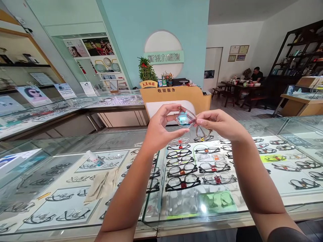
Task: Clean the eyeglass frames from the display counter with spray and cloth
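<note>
A pair of glasses (199, 118) with a thin, clear-looking frame is held up over the glass display counter, tilted, one lens higher than the other. My left hand (161, 129) pinches the rim of the upper left lens between thumb and fingers. Around the bridge, my right hand (217, 123) closes its thumb and fingertips on the frame. The lower right lens hangs beneath the right hand. Below, inside the glass counter (176, 215), rows of dark-framed glasses (183, 181) with small red tags lie on a white base.
On the left counter top stand a small white bottle (95, 158) and a beige cloth (102, 185). A wooden cashier desk (176, 95) with plants is ahead. Another person (257, 75) sits at a dark table at the back right. More glass cases run along the left.
</note>
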Available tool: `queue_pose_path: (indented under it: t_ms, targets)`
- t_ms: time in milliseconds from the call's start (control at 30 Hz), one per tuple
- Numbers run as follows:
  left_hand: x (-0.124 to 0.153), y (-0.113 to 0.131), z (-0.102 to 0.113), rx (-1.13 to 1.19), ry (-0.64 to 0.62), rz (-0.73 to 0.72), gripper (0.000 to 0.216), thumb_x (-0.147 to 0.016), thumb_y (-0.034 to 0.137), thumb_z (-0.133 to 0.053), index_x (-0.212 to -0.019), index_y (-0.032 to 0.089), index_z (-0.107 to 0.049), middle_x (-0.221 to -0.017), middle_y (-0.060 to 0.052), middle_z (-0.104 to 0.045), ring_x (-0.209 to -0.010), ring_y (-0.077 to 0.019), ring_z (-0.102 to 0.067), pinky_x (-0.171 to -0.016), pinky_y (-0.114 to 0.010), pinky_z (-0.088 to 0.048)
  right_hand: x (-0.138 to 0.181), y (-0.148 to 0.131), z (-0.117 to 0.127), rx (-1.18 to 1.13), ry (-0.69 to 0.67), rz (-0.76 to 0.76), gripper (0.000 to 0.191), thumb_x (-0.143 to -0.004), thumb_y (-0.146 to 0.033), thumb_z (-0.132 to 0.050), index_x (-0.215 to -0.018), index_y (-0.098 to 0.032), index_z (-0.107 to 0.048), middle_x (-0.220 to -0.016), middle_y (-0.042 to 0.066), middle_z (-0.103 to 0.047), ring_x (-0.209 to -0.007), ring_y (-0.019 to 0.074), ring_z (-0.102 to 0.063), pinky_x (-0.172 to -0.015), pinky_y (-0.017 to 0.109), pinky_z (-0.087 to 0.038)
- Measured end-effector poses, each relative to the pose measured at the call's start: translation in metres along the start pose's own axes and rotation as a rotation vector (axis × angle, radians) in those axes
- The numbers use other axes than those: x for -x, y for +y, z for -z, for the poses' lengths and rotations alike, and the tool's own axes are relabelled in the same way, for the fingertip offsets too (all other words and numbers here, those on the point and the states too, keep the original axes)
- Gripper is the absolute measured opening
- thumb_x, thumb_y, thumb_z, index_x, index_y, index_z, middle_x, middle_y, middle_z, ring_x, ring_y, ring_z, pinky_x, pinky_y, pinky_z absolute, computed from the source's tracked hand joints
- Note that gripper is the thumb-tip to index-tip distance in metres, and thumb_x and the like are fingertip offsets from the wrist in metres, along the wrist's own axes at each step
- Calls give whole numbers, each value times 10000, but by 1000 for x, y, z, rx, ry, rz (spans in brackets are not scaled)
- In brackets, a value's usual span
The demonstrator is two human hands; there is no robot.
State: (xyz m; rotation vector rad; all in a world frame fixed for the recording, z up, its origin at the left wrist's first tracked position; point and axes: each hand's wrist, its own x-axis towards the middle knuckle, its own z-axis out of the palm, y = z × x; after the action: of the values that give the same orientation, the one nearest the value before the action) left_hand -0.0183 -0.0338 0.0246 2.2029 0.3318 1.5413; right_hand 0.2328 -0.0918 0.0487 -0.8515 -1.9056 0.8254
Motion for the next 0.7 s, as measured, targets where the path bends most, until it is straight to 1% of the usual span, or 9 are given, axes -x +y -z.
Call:
queue_pose_path:
  t_ms: [67,167,300,467,600,700]
  targets:
    - [-1,-6,-2,52,-4,-5,729,-708,335,-1013,-1343,279,-660,-1362,-120,-712,-1230,-298,-751,-999,-444,-687,0,0,1,4,-9,-6,375,-976,-608,-732,-941,-251,-841,-886,26,-785,-832,186,-658,-693,328,-496]
    - [-2,-15,-7,97,-4,-7,744,-705,363,-1015,-1344,271,-645,-1345,-125,-717,-1235,-299,-751,-984,-424,-686,1,-1,2,-4,10,-20,407,-955,-621,-753,-912,-225,-839,-889,27,-789,-736,153,-605,-619,304,-445]
    - [0,-20,-17,138,5,16,736,-734,352,-1001,-1357,285,-615,-1346,-120,-723,-1197,-272,-764,-963,-398,-675,2,-1,5,-14,42,-55,415,-903,-626,-804,-865,-214,-848,-829,30,-793,-719,154,-614,-653,315,-454]
    - [3,-16,-22,137,33,45,714,-698,410,-1025,-1231,269,-573,-1263,-100,-737,-1160,-257,-768,-981,-403,-658,2,-1,5,-88,75,-84,323,-909,-559,-820,-849,-247,-879,-765,27,-798,-721,165,-658,-718,336,-495]
    - [3,-12,-23,90,41,55,759,-703,460,-1015,-1275,273,-553,-1238,-95,-718,-1155,-258,-755,-966,-405,-655,2,1,7,-133,65,-103,310,-883,-550,-843,-813,-250,-879,-754,30,-803,-678,158,-648,-698,336,-519]
    - [3,-9,-24,44,51,48,747,-727,463,-998,-1310,292,-563,-1327,-107,-682,-1171,-261,-739,-953,-404,-649,1,4,10,-122,71,-113,349,-875,-584,-844,-837,-240,-879,-749,38,-797,-683,166,-651,-666,334,-511]
